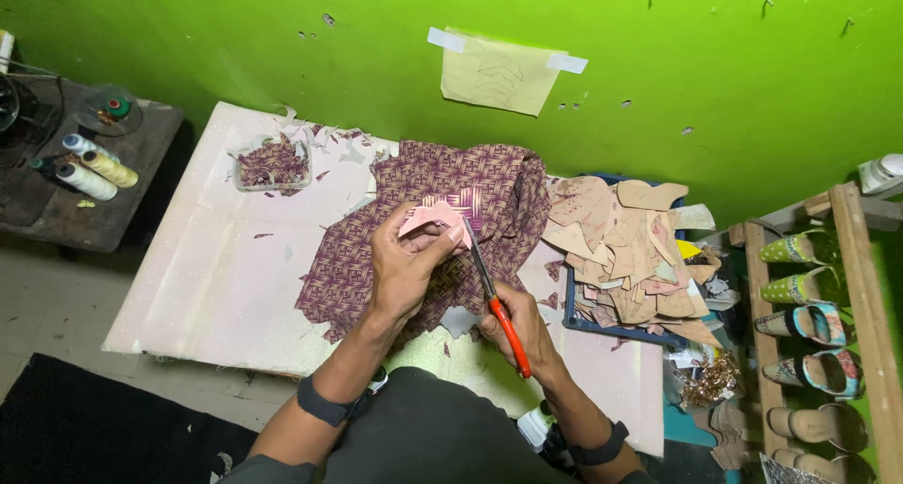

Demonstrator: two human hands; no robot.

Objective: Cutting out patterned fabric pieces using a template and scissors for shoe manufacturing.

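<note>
Bright green wall [658, 61] fills the background, with a pale yellow paper pattern [497, 73] taped to it, and below it sits the pinkish white board [216, 268] I work over. Spread across the middle of that board is the purple woven cloth [442, 211], my landmark for everything else. My left hand [404, 263] is raised over the cloth's centre, wrist bent and forearm coming up from below, its fingers clamped together on a small pink cut piece [431, 217] with the thumb pressing its near edge. My right hand [515, 326] sits just off the cloth's lower right edge, forearm angled in from the bottom right, fingers closed around the orange handles of the scissors [489, 291]. The blades point up and left towards the pink piece, and their tips reach its right edge; I cannot tell whether the blades are parted. Both wrists wear dark bands. To the right of the cloth lies a heap of tan cut shapes [625, 249] on a blue tray [574, 322]. To the cloth's upper left is a clear tub of scraps [273, 162], and farther left lie spools of thread [89, 169] on a dark table [56, 211]. Far right of the cloth, a wooden rack [861, 286] holds patterned shoes [814, 322].
</note>
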